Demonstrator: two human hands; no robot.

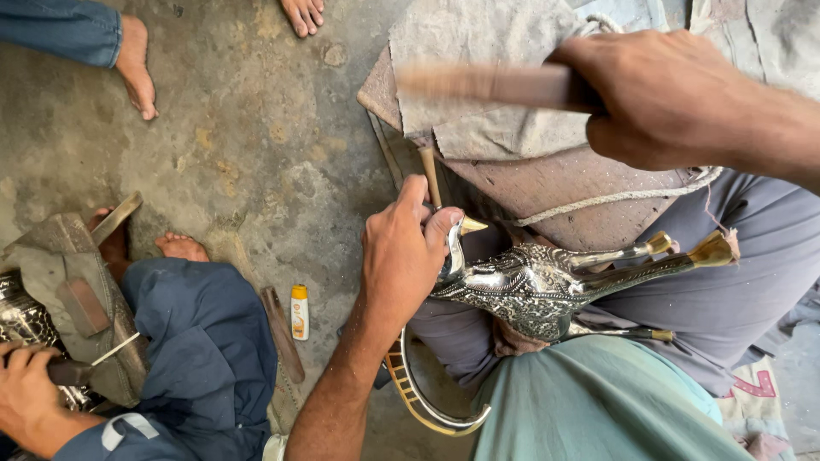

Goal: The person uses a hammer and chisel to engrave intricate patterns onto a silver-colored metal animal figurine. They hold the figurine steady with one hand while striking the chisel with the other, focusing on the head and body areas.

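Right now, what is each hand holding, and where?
The left hand grips the metal bird at its neck and steadies a thin tool. The right hand holds a wooden handle by its end.

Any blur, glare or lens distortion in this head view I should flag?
Head view: the wooden handle in the right hand is motion-smeared; the left hand and silver bird figure are sharp, with bright glints on the metal; soft daylight; wide-angle stretch at the edges.

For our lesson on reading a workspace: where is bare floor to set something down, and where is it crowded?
Bare concrete floor lies between the co-worker's feet at the top and the small white bottle. It is crowded around the left hand, metal bird and cloth-covered block.
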